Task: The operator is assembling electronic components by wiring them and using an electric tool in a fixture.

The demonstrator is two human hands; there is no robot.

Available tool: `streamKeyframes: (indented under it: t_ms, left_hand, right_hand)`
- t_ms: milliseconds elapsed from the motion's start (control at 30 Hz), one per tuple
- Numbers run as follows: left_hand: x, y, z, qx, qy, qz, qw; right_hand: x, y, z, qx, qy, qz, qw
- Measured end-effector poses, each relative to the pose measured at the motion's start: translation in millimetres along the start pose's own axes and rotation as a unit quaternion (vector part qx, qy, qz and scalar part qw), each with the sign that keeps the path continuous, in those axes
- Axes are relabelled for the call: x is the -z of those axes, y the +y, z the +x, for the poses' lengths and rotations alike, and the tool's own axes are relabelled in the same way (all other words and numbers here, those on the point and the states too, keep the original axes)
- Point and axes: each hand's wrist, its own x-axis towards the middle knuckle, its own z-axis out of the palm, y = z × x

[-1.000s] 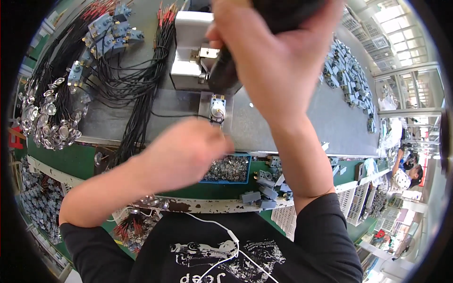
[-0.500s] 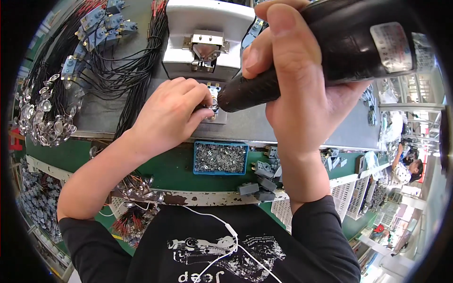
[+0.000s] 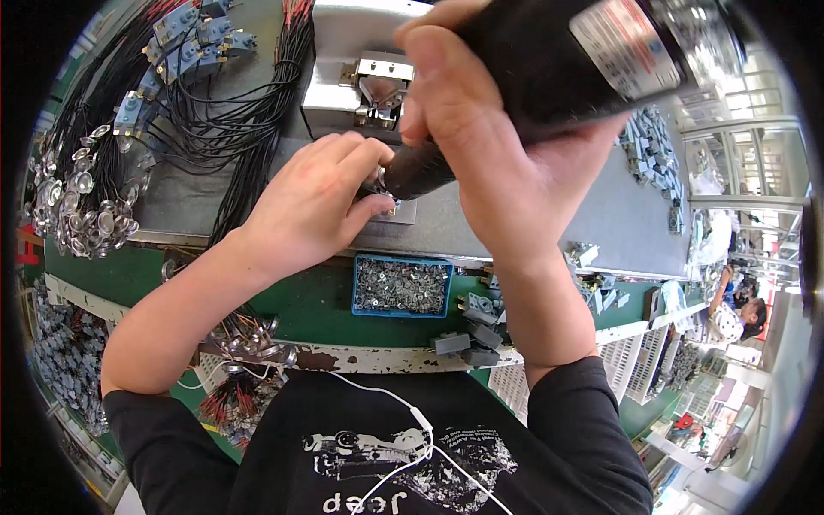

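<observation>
My right hand [image 3: 515, 172] is wrapped round a thick black power screwdriver [image 3: 541, 77], which slants down to the left across the bench. Its tapered nose ends at a small metal plate [image 3: 405, 213], right beside the fingertips of my left hand [image 3: 309, 202]. My left thumb and forefinger are pinched on a small grey-blue block with metal tabs [image 3: 395, 207] at that plate. Fingers and the screwdriver's nose hide most of the block. Just behind stands a pale metal housing [image 3: 330, 94] with a steel clamp-like fixture [image 3: 383, 90] on its front.
A blue tray [image 3: 354, 287] of small metal pieces lies in front. Grey blocks [image 3: 463, 339] lie right of it, more [image 3: 652, 154] at far right. Black wires [image 3: 257, 129] with blocks [image 3: 184, 51] and round metal discs [image 3: 86, 206] cover the left. Another person [image 3: 725, 322] is far right.
My right hand and the screwdriver have shifted left, bringing the nose over the block at my left fingertips. My left hand has stayed nearly in place.
</observation>
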Motion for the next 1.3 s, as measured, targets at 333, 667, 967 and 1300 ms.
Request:
streamKeyframes:
  t_ms: [333,667,967,1300]
  left_hand:
    - [1,1,-1,0.039,-0.052,-0.023,0.998]
    - [-11,-12,-2,-0.027,-0.024,-0.064,0.997]
    - [27,3,3,-0.055,-0.098,-0.031,0.993]
    - [107,-53,17,-0.031,0.386,0.328,0.861]
  right_hand:
    - [-4,-1,-1,0.004,-0.013,-0.012,1.0]
    - [-20,-1,-5,0.01,0.056,-0.077,0.995]
    - [26,-18,2,0.021,0.162,-0.156,0.974]
    - [173,47,-17,0.225,0.118,-0.573,0.78]
